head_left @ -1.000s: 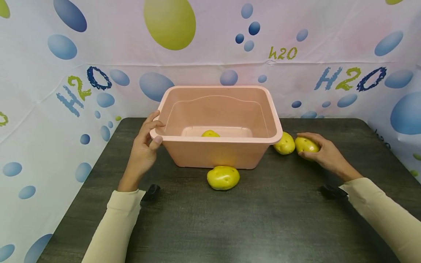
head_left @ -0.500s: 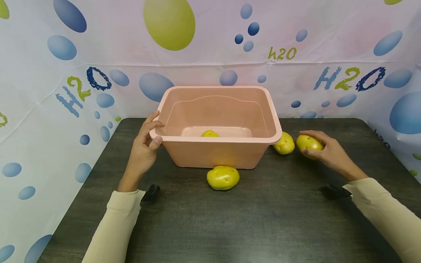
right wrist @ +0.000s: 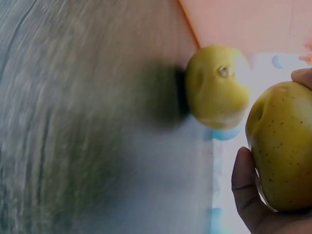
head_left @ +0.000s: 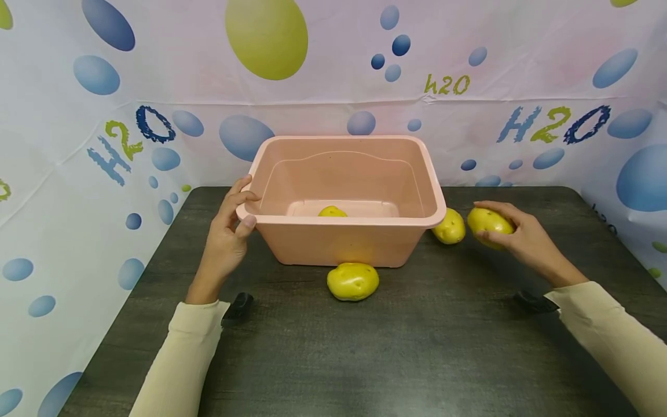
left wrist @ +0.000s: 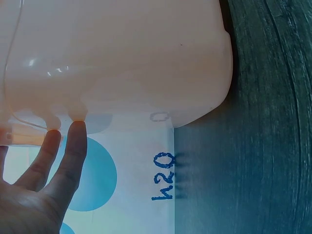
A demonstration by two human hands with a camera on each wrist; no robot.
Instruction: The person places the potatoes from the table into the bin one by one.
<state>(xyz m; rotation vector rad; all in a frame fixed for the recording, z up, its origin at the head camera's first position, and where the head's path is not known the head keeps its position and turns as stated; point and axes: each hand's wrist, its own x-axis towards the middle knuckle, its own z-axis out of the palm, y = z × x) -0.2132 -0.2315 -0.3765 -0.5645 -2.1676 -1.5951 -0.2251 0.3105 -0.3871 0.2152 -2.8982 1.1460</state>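
Observation:
A pink plastic tub (head_left: pixel 344 243) stands on the dark table, one yellow potato (head_left: pixel 332 212) showing over its front rim from inside. My left hand (head_left: pixel 227 237) grips the tub's left rim, thumb at the front corner; in the left wrist view two fingertips (left wrist: pixel 78 127) touch the wall. To the tub's right, my right hand (head_left: pixel 523 237) holds a speckled yellow potato (head_left: pixel 487 225) between thumb and fingers, seen large in the right wrist view. Beside it another potato (head_left: pixel 450 227) lies against the tub's right side. One more potato (head_left: pixel 353 282) rests in front of the tub.
A white sheet with blue and green dots and H2O lettering (head_left: pixel 554 124) hangs behind the table (head_left: pixel 375 353) and along both sides. Black straps (head_left: pixel 535 301) show at both wrists by the cream sleeves (head_left: pixel 607 336).
My right hand has closed further round its potato and raised it slightly, after shifting it a little to the right. The left hand, the tub and the other potatoes stay put.

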